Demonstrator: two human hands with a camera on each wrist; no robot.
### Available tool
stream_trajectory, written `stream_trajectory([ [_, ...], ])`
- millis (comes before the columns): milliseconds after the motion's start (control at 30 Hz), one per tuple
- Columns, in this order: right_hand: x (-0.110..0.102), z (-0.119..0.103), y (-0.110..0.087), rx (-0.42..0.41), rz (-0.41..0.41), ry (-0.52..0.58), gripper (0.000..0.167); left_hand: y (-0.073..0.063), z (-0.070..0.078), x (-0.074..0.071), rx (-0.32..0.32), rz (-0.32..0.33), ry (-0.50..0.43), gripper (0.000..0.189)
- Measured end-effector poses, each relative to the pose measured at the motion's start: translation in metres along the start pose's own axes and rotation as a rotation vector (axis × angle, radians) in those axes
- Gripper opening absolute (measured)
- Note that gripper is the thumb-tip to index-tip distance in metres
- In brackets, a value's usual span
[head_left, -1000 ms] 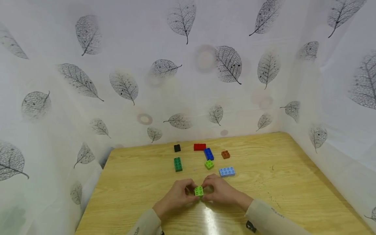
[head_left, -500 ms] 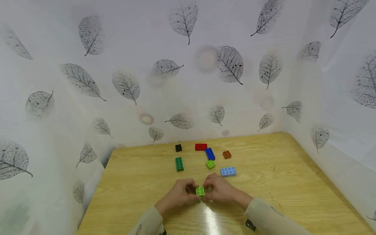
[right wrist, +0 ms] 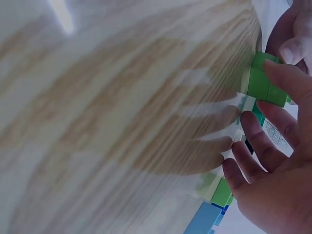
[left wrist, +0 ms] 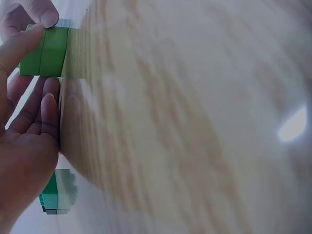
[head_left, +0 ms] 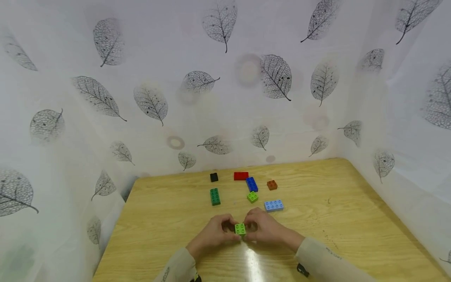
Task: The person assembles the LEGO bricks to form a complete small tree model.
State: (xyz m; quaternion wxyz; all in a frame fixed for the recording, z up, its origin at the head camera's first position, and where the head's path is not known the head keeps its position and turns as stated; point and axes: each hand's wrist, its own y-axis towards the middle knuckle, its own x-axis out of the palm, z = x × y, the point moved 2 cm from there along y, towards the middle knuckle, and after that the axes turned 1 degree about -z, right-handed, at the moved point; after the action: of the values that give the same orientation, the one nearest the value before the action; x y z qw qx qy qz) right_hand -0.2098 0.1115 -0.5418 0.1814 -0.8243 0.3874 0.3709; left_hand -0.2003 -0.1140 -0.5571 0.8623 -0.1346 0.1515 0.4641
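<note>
Low in the middle of the head view, both hands meet at a lime green toy brick stack (head_left: pixel 240 228) with several studs on top. The left hand (head_left: pixel 214 233) pinches it from the left between thumb and fingers. From the other side the right hand (head_left: pixel 265 228) pinches it the same way. A seam across the green stack (left wrist: pixel 52 51) in the left wrist view shows two bricks joined one on the other. In the right wrist view the stack (right wrist: pixel 258 80) stands on or very near the table, between the fingertips of both hands.
Beyond the hands on the wooden table (head_left: pixel 158 219) lie a light blue brick (head_left: pixel 273 205), a lime green brick (head_left: pixel 252 196), a dark green brick (head_left: pixel 215 197), a blue brick (head_left: pixel 251 184), a brown brick (head_left: pixel 272 185), a red brick (head_left: pixel 241 176) and a black brick (head_left: pixel 214 177). Leaf-patterned cloth surrounds the table.
Both hands keep hold of the lime green stack in nearly the same place. The head view has shifted very slightly; the loose bricks have not moved.
</note>
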Motion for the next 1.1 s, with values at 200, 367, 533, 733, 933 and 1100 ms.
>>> stream_trajectory([
  [200,-0.01,-0.001,-0.003,0.007,-0.055,-0.047,0.039,-0.001,0.001,0.0,0.007,0.01,0.004,0.026],
  [367,-0.025,0.002,-0.001,0.006,0.075,-0.06,0.034,-0.001,0.0,0.0,0.003,0.008,0.016,0.028],
  [533,-0.039,0.008,0.007,0.031,0.278,-0.087,0.029,-0.001,-0.001,-0.002,-0.002,0.007,0.021,0.03],
  [733,-0.045,0.02,0.016,0.137,0.372,-0.125,0.035,-0.001,0.0,-0.003,0.008,-0.005,0.025,0.032],
  [933,-0.043,0.032,0.026,0.208,0.381,-0.141,0.04,-0.001,0.003,-0.002,0.003,-0.006,0.007,0.032],
  [1100,-0.039,0.039,0.031,0.264,0.39,-0.167,0.042,-0.001,0.004,-0.001,0.011,-0.001,0.005,0.032],
])
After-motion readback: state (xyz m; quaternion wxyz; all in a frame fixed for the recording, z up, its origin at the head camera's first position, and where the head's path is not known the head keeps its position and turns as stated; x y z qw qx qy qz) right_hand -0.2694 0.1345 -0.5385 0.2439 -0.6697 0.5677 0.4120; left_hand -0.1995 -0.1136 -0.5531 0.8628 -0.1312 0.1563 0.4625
